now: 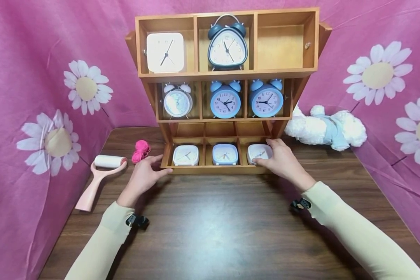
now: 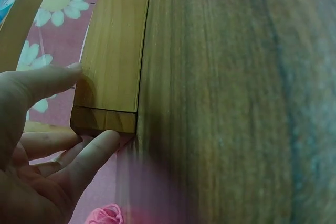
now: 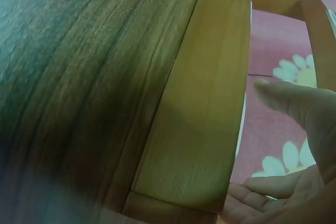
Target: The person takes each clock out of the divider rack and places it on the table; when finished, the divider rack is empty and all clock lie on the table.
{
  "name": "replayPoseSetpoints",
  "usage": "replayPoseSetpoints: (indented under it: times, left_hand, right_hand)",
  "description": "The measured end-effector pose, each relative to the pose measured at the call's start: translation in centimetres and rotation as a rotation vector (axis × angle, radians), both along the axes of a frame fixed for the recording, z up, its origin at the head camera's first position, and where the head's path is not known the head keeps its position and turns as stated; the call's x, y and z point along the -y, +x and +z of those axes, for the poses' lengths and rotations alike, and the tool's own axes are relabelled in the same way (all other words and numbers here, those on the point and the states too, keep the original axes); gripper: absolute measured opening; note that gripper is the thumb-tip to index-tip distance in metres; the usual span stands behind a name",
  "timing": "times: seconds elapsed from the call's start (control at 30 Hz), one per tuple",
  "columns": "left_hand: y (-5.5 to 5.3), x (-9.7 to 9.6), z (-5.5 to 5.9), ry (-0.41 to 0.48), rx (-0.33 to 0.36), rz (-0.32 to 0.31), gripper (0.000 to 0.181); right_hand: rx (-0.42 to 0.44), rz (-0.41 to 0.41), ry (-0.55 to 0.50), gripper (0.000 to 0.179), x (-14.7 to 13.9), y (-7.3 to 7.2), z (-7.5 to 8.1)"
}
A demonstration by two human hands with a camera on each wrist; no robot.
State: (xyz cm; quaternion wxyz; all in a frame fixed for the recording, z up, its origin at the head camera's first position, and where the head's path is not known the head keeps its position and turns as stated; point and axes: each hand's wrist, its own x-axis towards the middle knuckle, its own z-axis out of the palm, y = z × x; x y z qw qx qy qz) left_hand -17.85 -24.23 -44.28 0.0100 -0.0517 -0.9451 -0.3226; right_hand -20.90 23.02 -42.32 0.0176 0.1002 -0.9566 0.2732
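The lower left corner of the wooden shelf (image 1: 224,170), which is set on the tabletop (image 1: 210,229), is held between the thumb and fingers of the left hand (image 1: 145,177). The right hand (image 1: 286,160) is placed at the opposite corner, its thumb extended over the right-hand clock (image 1: 260,151) of the bottom row (whether anything is gripped there cannot be told). Pink yarn (image 1: 140,150) is seen just beside the left hand.
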Motion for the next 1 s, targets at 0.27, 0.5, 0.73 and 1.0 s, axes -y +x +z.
replayPoseSetpoints:
  times: [0.27, 0.5, 0.73, 1.0]
  left_hand:
    - [-0.2, 0.0, -0.1, 0.02, -0.022, -0.012, 0.069]
    - [-1.7, 1.1, -2.9, 0.024, -0.124, -0.006, 0.072]
    - [-0.4, 0.1, -0.5, 0.025, -0.075, -0.007, 0.066]
    - [-0.8, 0.7, -1.8, 0.025, -0.115, -0.012, 0.072]
  right_hand:
    - [0.011, 0.006, 0.018, 0.099, 0.7, -0.4, -0.1]
    - [0.006, 0.015, 0.049, 0.096, 1.1, -0.7, -0.5]
    - [0.01, 0.018, 0.045, 0.097, 1.5, -1.1, -0.6]
    - [0.002, 0.036, 0.057, 0.101, 1.7, -1.2, -0.7]
